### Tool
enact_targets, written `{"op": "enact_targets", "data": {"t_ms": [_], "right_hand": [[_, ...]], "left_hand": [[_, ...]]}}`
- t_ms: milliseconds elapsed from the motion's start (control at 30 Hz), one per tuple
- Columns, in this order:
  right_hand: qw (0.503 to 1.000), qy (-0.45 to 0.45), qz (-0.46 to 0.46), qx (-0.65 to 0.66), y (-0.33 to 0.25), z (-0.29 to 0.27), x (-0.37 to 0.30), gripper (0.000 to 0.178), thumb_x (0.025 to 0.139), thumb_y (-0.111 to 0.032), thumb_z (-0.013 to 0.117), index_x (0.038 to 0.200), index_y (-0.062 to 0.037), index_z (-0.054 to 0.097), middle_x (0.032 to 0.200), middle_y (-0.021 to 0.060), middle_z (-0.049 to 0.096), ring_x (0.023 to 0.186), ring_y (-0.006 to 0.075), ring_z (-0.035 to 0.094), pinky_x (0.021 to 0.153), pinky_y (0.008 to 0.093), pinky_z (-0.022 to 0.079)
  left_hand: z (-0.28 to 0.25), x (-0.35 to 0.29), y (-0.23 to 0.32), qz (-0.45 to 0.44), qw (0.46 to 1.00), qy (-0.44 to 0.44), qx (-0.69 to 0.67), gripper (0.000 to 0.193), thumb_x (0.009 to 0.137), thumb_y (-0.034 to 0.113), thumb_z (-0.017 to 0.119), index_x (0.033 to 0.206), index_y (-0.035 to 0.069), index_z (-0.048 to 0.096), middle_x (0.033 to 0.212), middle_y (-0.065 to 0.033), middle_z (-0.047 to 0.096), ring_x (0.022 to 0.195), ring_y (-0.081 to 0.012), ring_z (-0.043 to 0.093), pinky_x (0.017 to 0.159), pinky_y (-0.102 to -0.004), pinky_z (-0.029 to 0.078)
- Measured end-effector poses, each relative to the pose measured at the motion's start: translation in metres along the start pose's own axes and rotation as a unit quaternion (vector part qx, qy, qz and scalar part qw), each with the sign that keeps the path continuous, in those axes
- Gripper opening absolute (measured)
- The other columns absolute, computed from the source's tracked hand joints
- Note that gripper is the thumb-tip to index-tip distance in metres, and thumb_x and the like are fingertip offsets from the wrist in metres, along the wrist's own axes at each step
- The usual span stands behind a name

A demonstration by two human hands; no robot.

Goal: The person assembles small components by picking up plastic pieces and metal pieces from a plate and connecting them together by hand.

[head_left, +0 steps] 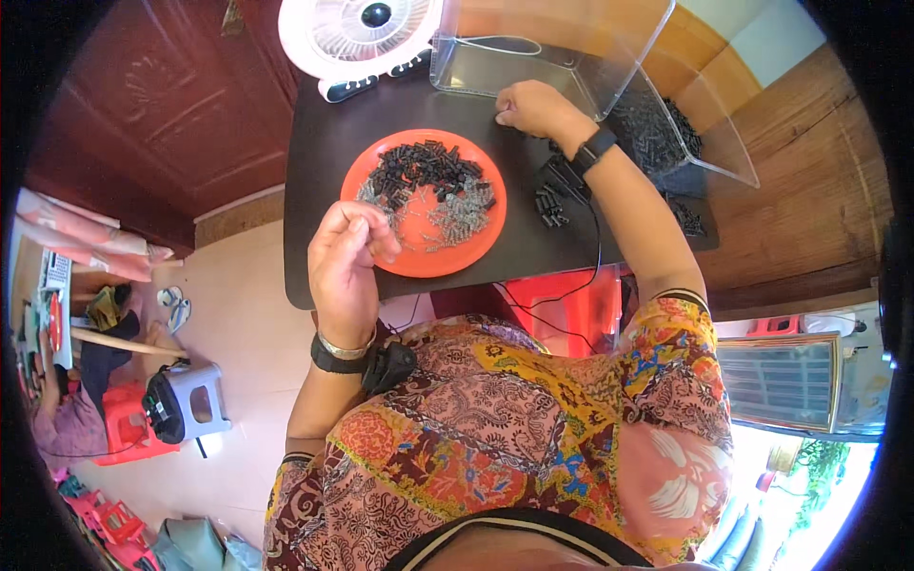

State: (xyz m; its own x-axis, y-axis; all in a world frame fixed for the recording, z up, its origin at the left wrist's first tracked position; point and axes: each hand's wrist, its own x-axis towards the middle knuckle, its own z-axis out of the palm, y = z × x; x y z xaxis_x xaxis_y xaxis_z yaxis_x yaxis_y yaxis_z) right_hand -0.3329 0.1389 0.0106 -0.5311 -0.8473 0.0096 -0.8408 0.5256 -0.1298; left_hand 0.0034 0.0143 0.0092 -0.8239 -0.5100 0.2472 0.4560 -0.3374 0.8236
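Observation:
On the dark table point(328, 143) lies an orange-red round plate point(367, 162). It holds a heap of small black cylindrical pieces point(424, 164) and piles of small silvery metal pieces point(462, 217), too small to identify. My left hand point(350, 252) is over the plate's near-left edge, its fingers pinched together; whatever sits between them cannot be made out. Beyond the plate, my right hand point(539, 108) is curled closed beside a clear plastic box point(495, 78), its fingertips partly hidden. Several loose black pieces point(550, 206) lie right of the plate, near a small black device point(564, 178) with a cable.
A white fan point(367, 38) stands at the back left. Another clear container point(657, 133) at the right holds many black pieces. A red stool point(562, 305) is under the table. Far left, another person point(76, 409) sits by grey and red stools.

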Motion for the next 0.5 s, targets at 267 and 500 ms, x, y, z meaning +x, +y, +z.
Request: {"op": "enact_targets", "data": {"t_ms": [267, 500], "right_hand": [[0.999, 0.015, -0.004, -0.035, 0.0, 0.008, 0.005, 0.018, 0.076, -0.014, 0.06, 0.091, -0.0074, 0.066, 0.086, 0.019, 0.066, 0.087, 0.0366, 0.063, 0.075, 0.0438, 0.05], [0.847, -0.028, -0.075, 0.525, -0.084, -0.039, -0.044, 0.022, 0.088, -0.008, 0.06, 0.109, -0.0036, 0.062, 0.091, 0.0031, 0.067, 0.081, 0.0105, 0.06, 0.074, 0.0267, 0.049]], "left_hand": [[0.001, 0.0, -0.003, -0.03, 0.999, 0.009, 0.016, 0.019, 0.095, 0.02, 0.046, 0.089, 0.003, 0.052, 0.084, -0.0062, 0.054, 0.069, -0.0141, 0.054, 0.061, -0.0255, 0.04], [-0.004, 0.002, -0.009, -0.053, 0.998, 0.023, 0.015, 0.018, 0.092, 0.02, 0.051, 0.089, 0.004, 0.058, 0.08, -0.0032, 0.058, 0.068, -0.0116, 0.056, 0.061, -0.0236, 0.042]]}}
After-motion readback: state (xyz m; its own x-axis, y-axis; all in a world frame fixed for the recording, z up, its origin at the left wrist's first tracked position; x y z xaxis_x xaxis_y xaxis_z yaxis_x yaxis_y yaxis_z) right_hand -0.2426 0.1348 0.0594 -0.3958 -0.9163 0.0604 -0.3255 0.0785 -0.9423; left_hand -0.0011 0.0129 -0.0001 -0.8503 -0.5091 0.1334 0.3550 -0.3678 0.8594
